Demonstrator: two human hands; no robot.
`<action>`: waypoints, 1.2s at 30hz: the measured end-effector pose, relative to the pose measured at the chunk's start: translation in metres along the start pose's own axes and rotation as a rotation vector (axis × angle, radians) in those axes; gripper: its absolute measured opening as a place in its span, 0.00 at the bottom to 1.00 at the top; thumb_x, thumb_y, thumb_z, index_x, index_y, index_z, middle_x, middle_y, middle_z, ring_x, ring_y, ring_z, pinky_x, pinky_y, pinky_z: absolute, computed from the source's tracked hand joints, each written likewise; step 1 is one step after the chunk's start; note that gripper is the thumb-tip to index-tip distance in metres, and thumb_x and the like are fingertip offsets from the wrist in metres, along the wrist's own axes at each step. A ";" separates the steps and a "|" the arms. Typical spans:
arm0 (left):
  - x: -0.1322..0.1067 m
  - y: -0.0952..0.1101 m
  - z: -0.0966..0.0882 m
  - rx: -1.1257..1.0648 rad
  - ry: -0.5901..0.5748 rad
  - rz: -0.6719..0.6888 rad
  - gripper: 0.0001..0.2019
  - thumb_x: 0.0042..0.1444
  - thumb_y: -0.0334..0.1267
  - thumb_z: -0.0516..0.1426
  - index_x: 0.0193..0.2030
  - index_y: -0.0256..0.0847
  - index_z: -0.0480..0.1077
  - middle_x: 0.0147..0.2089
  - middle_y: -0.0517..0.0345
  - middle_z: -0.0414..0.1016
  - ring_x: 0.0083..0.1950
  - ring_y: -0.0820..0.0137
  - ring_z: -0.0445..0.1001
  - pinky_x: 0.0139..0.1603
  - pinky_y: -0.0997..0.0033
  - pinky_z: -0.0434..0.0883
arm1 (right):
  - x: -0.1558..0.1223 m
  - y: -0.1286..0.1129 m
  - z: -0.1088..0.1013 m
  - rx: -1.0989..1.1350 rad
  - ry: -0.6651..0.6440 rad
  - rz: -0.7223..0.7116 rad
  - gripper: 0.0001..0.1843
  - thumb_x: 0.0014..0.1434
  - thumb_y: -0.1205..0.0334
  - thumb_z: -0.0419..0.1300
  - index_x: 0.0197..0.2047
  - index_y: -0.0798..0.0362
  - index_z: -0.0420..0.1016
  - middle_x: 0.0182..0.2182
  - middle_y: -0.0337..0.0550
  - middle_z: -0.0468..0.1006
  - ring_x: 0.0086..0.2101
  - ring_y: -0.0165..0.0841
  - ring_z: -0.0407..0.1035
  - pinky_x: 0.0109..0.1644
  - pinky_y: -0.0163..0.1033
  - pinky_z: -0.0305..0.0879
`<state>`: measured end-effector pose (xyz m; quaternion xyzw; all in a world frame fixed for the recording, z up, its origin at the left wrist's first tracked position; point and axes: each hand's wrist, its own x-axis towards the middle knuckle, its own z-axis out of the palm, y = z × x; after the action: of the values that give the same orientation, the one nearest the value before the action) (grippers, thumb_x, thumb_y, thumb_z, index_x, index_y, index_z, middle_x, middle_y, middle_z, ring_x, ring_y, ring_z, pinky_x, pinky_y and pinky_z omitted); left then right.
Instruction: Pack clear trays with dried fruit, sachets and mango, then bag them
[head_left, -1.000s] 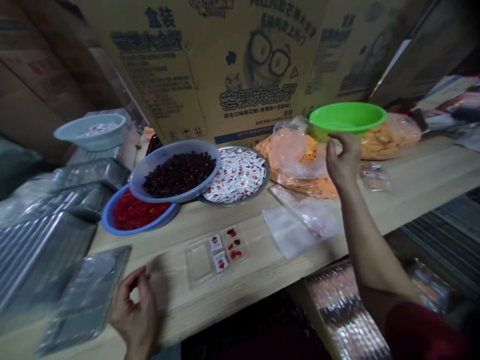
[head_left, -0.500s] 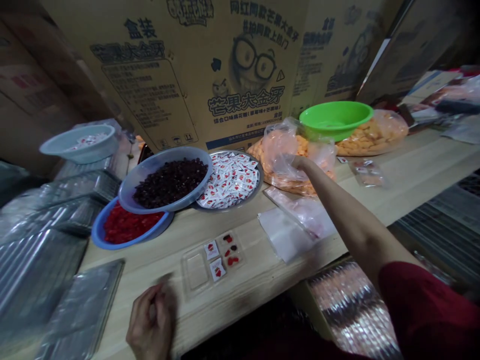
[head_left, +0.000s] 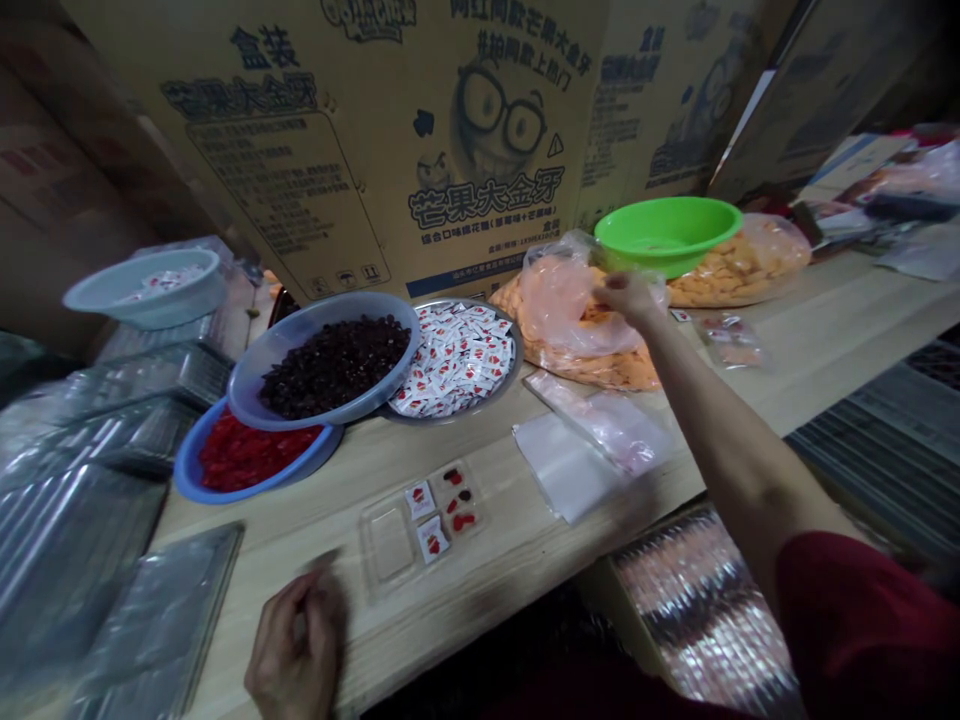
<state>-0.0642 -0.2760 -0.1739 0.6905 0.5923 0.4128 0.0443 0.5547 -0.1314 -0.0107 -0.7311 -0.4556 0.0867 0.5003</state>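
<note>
- Surface: we see a pale wood-grain table [head_left: 825, 310] in a dim room, a big printed carton [head_left: 367, 170] standing behind.
- Left side: clear plastic trays [head_left: 82, 550], stacked; blue bowl [head_left: 186, 468] of red pieces, under a lilac bowl [head_left: 247, 385] of dark ones; metal plate [head_left: 516, 365] of sachets beside.
- Near the front edge: clear compartment tray [head_left: 390, 545] with two sachets, red and dark pieces.
- Right hand [head_left: 626, 295]: at the mouth of the clear bag of orange pieces [head_left: 551, 295], near the green basin [head_left: 667, 235]; we cannot tell whether it grasps anything.
- Left hand [head_left: 292, 645]: curled, left of the compartment tray; contents hidden from us.
- Carton lettering we read: 盒装, 芒果大金牙, #拍同款上热门. Smallest lines illegible.
</note>
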 end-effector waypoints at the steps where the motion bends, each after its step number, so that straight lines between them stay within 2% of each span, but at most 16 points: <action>1: 0.001 0.001 0.001 -0.009 0.005 -0.023 0.10 0.62 0.43 0.56 0.45 0.46 0.75 0.45 0.54 0.79 0.45 0.58 0.79 0.46 0.59 0.74 | -0.002 0.000 -0.012 0.089 0.066 0.053 0.14 0.57 0.66 0.66 0.23 0.55 0.67 0.18 0.30 0.63 0.22 0.24 0.63 0.30 0.34 0.72; 4: 0.008 0.013 0.007 -0.065 0.030 -0.140 0.11 0.63 0.45 0.56 0.46 0.44 0.75 0.42 0.55 0.78 0.41 0.61 0.78 0.42 0.62 0.74 | -0.033 -0.007 -0.041 0.435 0.120 0.200 0.13 0.55 0.62 0.69 0.27 0.53 0.69 0.23 0.35 0.72 0.25 0.25 0.68 0.30 0.33 0.73; 6: 0.016 0.033 0.014 -0.184 0.038 -0.233 0.12 0.63 0.45 0.57 0.47 0.43 0.75 0.42 0.56 0.79 0.39 0.64 0.78 0.44 0.64 0.74 | -0.076 -0.017 -0.040 0.590 0.006 0.211 0.14 0.52 0.56 0.73 0.32 0.53 0.74 0.30 0.39 0.78 0.27 0.26 0.71 0.31 0.32 0.74; 7: 0.020 0.047 0.018 -0.268 0.027 -0.272 0.13 0.63 0.46 0.58 0.48 0.42 0.75 0.43 0.56 0.79 0.38 0.65 0.78 0.45 0.64 0.74 | -0.102 -0.023 -0.031 0.624 -0.076 0.208 0.16 0.50 0.52 0.74 0.34 0.52 0.76 0.32 0.40 0.79 0.28 0.27 0.72 0.32 0.32 0.74; 9: 0.030 0.078 0.027 -0.449 -0.050 -0.313 0.14 0.63 0.47 0.58 0.50 0.41 0.74 0.44 0.55 0.79 0.40 0.67 0.78 0.45 0.67 0.74 | -0.157 -0.036 0.002 0.665 -0.268 0.217 0.21 0.47 0.48 0.76 0.37 0.52 0.78 0.34 0.40 0.80 0.28 0.28 0.73 0.31 0.32 0.74; 12: 0.044 0.113 0.043 -0.646 -0.239 -0.285 0.15 0.63 0.47 0.60 0.51 0.41 0.74 0.42 0.56 0.79 0.40 0.70 0.76 0.46 0.70 0.73 | -0.235 -0.055 0.074 0.660 -0.565 0.221 0.21 0.49 0.45 0.74 0.38 0.53 0.80 0.32 0.40 0.81 0.26 0.28 0.71 0.28 0.32 0.72; 14: 0.049 0.120 0.052 -0.774 -0.323 -0.331 0.17 0.61 0.49 0.61 0.51 0.40 0.73 0.41 0.56 0.78 0.38 0.71 0.75 0.42 0.73 0.72 | -0.276 -0.067 0.123 0.642 -0.676 0.179 0.20 0.51 0.44 0.72 0.38 0.52 0.81 0.32 0.41 0.81 0.27 0.30 0.71 0.28 0.34 0.71; 16: 0.050 0.115 0.056 -0.835 -0.360 -0.392 0.18 0.60 0.50 0.63 0.49 0.39 0.74 0.38 0.57 0.78 0.34 0.73 0.73 0.38 0.75 0.71 | -0.305 -0.076 0.162 0.607 -0.689 0.070 0.18 0.55 0.45 0.70 0.38 0.52 0.82 0.34 0.43 0.81 0.30 0.33 0.73 0.32 0.38 0.73; 18: 0.046 0.103 0.055 -0.866 -0.369 -0.465 0.19 0.60 0.52 0.63 0.46 0.38 0.74 0.33 0.58 0.77 0.29 0.75 0.71 0.33 0.76 0.69 | -0.322 -0.083 0.190 0.555 -0.659 -0.108 0.12 0.59 0.50 0.67 0.39 0.50 0.82 0.37 0.46 0.81 0.37 0.38 0.75 0.41 0.43 0.75; 20: 0.041 0.090 0.051 -0.909 -0.364 -0.532 0.19 0.59 0.53 0.63 0.44 0.37 0.75 0.31 0.59 0.76 0.28 0.75 0.70 0.30 0.76 0.68 | -0.332 -0.086 0.205 0.518 -0.642 -0.277 0.08 0.62 0.56 0.64 0.40 0.49 0.82 0.41 0.48 0.81 0.45 0.41 0.74 0.52 0.49 0.73; 22: 0.036 0.080 0.045 -0.971 -0.342 -0.581 0.18 0.56 0.50 0.66 0.43 0.37 0.75 0.35 0.57 0.78 0.30 0.75 0.73 0.33 0.76 0.70 | -0.339 -0.086 0.213 0.537 -0.664 -0.333 0.08 0.62 0.59 0.63 0.43 0.47 0.82 0.45 0.48 0.80 0.50 0.41 0.73 0.59 0.52 0.69; 24: 0.033 0.075 0.041 -1.011 -0.281 -0.610 0.18 0.53 0.47 0.68 0.45 0.37 0.75 0.39 0.56 0.79 0.34 0.74 0.75 0.38 0.75 0.72 | -0.345 -0.084 0.216 0.613 -0.670 -0.219 0.15 0.60 0.56 0.66 0.50 0.46 0.80 0.50 0.48 0.79 0.49 0.40 0.73 0.58 0.51 0.71; 26: 0.029 0.075 0.039 -1.008 -0.194 -0.621 0.18 0.53 0.44 0.68 0.47 0.38 0.74 0.39 0.57 0.79 0.36 0.74 0.76 0.42 0.74 0.73 | -0.351 -0.083 0.218 0.716 -0.665 0.006 0.24 0.56 0.51 0.70 0.55 0.46 0.77 0.51 0.47 0.79 0.47 0.38 0.75 0.54 0.48 0.74; 29: 0.021 0.082 0.039 -0.950 -0.101 -0.574 0.17 0.56 0.43 0.67 0.48 0.39 0.72 0.41 0.56 0.80 0.40 0.71 0.78 0.45 0.71 0.74 | -0.360 -0.085 0.217 0.851 -0.774 0.304 0.24 0.54 0.44 0.71 0.49 0.48 0.80 0.45 0.45 0.82 0.43 0.37 0.77 0.52 0.46 0.76; 32: 0.014 0.088 0.039 -0.806 -0.092 -0.457 0.14 0.58 0.43 0.65 0.48 0.41 0.72 0.46 0.53 0.79 0.45 0.68 0.78 0.49 0.68 0.74 | -0.364 -0.090 0.215 0.951 -0.868 0.418 0.21 0.53 0.42 0.71 0.40 0.50 0.81 0.40 0.42 0.83 0.40 0.37 0.77 0.49 0.44 0.77; 36: 0.017 0.086 0.032 -0.590 -0.147 -0.256 0.08 0.61 0.43 0.63 0.41 0.42 0.76 0.48 0.52 0.77 0.51 0.66 0.75 0.50 0.68 0.71 | -0.358 -0.093 0.213 0.996 -0.819 0.504 0.21 0.46 0.43 0.75 0.35 0.49 0.81 0.36 0.38 0.82 0.34 0.32 0.75 0.40 0.39 0.77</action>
<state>0.0220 -0.2730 -0.1391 0.5958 0.5245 0.5068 0.3363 0.1730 -0.2538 -0.1568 -0.4063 -0.3302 0.6681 0.5286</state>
